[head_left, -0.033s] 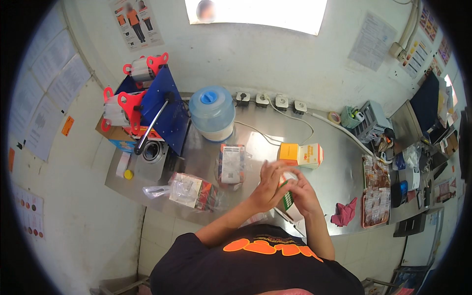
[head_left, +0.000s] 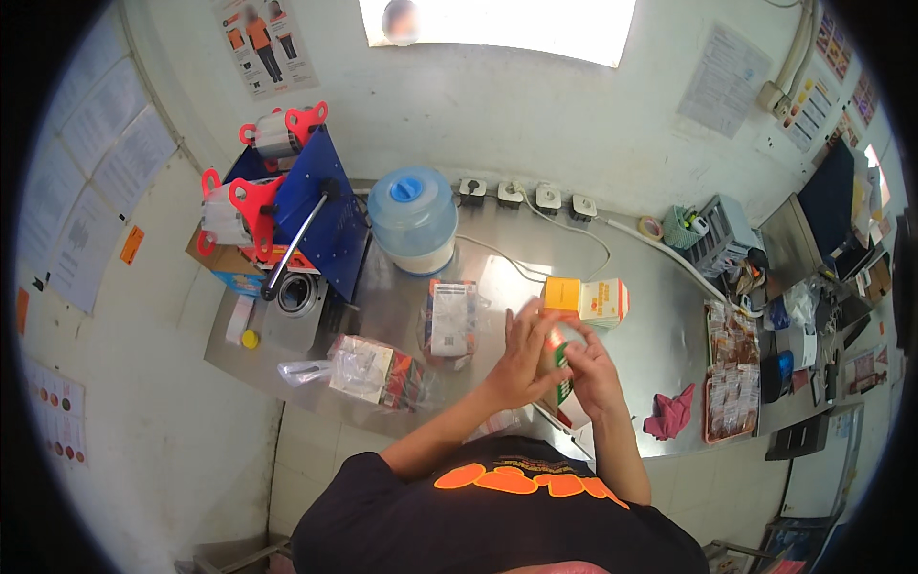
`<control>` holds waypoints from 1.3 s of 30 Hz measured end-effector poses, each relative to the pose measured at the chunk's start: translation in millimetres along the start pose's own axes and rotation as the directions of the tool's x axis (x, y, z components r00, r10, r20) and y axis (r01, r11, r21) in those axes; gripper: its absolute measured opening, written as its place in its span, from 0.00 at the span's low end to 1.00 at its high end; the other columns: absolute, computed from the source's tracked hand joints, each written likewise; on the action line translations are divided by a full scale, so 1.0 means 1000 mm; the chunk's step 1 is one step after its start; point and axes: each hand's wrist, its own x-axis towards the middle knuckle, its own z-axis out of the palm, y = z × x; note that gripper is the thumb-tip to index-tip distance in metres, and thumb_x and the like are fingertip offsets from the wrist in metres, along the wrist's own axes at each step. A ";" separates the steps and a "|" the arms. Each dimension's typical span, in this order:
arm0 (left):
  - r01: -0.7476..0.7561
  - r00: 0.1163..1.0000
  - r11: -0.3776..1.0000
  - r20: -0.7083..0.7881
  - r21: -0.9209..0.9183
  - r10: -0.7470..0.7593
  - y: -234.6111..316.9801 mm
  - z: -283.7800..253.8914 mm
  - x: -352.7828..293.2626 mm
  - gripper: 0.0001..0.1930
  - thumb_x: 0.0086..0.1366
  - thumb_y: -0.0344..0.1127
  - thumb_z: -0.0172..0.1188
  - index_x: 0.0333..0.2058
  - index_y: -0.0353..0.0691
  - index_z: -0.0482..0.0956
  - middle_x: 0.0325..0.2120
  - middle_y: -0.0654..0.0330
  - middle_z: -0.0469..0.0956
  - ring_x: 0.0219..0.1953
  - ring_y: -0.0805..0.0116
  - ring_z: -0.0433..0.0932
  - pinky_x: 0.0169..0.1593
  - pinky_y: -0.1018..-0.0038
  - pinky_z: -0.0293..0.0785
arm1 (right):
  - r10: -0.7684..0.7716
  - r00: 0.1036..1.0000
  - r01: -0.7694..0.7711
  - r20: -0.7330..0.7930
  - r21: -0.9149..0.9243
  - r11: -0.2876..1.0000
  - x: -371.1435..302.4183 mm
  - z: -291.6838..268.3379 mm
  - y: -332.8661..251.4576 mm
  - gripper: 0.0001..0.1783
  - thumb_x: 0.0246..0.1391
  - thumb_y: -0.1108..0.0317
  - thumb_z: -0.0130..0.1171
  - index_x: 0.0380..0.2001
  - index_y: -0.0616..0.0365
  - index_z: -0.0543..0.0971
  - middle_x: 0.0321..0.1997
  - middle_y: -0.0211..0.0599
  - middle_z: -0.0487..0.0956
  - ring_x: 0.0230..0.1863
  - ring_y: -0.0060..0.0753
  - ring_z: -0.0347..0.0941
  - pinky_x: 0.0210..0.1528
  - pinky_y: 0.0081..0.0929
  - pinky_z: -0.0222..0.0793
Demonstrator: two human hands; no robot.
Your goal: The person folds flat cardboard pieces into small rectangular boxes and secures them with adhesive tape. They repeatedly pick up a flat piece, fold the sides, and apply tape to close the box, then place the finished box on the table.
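**Small green-and-white carton held between two hands above the counter**

Both forearms are brought in from the lower edge, the left one slanted up toward the right, the right one set more steeply. The left hand is stretched away from the body, its back turned up and its fingers extended, slightly parted and pointed away from the wearer. The right hand is turned inward to face it, with its fingers bent.

By the left grip, the carton is held along its left side, the thumb being laid across toward the near part. By the right grip, the opposite side is pinched between thumb and bent fingers. Some of the fingertips are blurred, and how firmly they are pressed cannot be told. The carton is partly covered by both hands; whether its lower end is rested on the counter cannot be made out.

Just beyond the fingertips, a yellow-and-white box is placed on the counter. To the left of the hands, an upright-looking wrapped pack and a second wrapped pack are set down. A crumpled pink cloth is left to the right, near the red-rimmed tray of packets.
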 end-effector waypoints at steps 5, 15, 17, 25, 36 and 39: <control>0.191 0.957 0.928 0.272 -0.321 -0.102 -0.020 0.003 -0.008 0.79 0.35 0.61 0.82 0.73 0.32 0.33 0.72 0.36 0.42 0.74 0.39 0.46 0.74 0.54 0.47 | -0.179 0.979 0.198 -0.097 0.254 0.947 -0.001 0.021 -0.022 0.26 0.66 0.68 0.54 0.66 0.56 0.64 0.65 0.39 0.71 0.65 0.32 0.69 0.68 0.35 0.64; 0.334 0.912 0.850 0.369 -0.407 -0.181 -0.019 0.013 -0.016 0.74 0.42 0.51 0.82 0.73 0.32 0.32 0.72 0.37 0.47 0.74 0.49 0.50 0.73 0.59 0.48 | -0.350 0.874 0.402 -0.337 0.099 0.910 0.015 0.028 0.002 0.29 0.66 0.73 0.53 0.67 0.54 0.58 0.55 0.39 0.76 0.59 0.33 0.72 0.64 0.36 0.66; 0.405 0.885 0.800 0.410 -0.442 -0.222 -0.025 0.021 -0.022 0.71 0.45 0.47 0.81 0.73 0.33 0.32 0.71 0.39 0.49 0.74 0.51 0.51 0.73 0.61 0.50 | -0.332 0.876 0.380 -0.351 0.077 0.922 0.015 0.025 0.009 0.30 0.66 0.75 0.53 0.67 0.54 0.57 0.53 0.38 0.76 0.57 0.32 0.73 0.62 0.34 0.67; 0.355 0.908 0.744 0.018 -0.566 -0.419 -0.082 0.060 -0.048 0.53 0.61 0.39 0.68 0.73 0.37 0.37 0.67 0.47 0.58 0.67 0.56 0.63 0.66 0.64 0.64 | -0.292 0.952 0.242 0.095 -0.816 0.524 0.006 0.028 0.014 0.22 0.59 0.70 0.63 0.55 0.61 0.72 0.49 0.42 0.81 0.52 0.35 0.78 0.55 0.32 0.72; 0.522 0.831 0.702 0.106 -0.485 -0.545 -0.054 0.023 -0.019 0.51 0.65 0.40 0.65 0.74 0.38 0.37 0.55 0.42 0.69 0.55 0.56 0.73 0.57 0.67 0.71 | -0.585 0.767 0.401 0.265 -0.909 0.114 -0.001 0.040 0.025 0.07 0.55 0.78 0.60 0.38 0.65 0.80 0.42 0.47 0.80 0.43 0.52 0.78 0.46 0.42 0.74; 0.493 0.856 0.744 0.100 -0.452 -0.507 -0.078 0.045 -0.038 0.43 0.71 0.42 0.59 0.75 0.43 0.41 0.52 0.39 0.71 0.54 0.53 0.74 0.57 0.65 0.71 | -0.582 0.713 0.450 0.392 -0.892 -0.049 0.003 0.046 0.013 0.07 0.55 0.77 0.60 0.39 0.65 0.79 0.45 0.50 0.80 0.45 0.54 0.78 0.48 0.42 0.74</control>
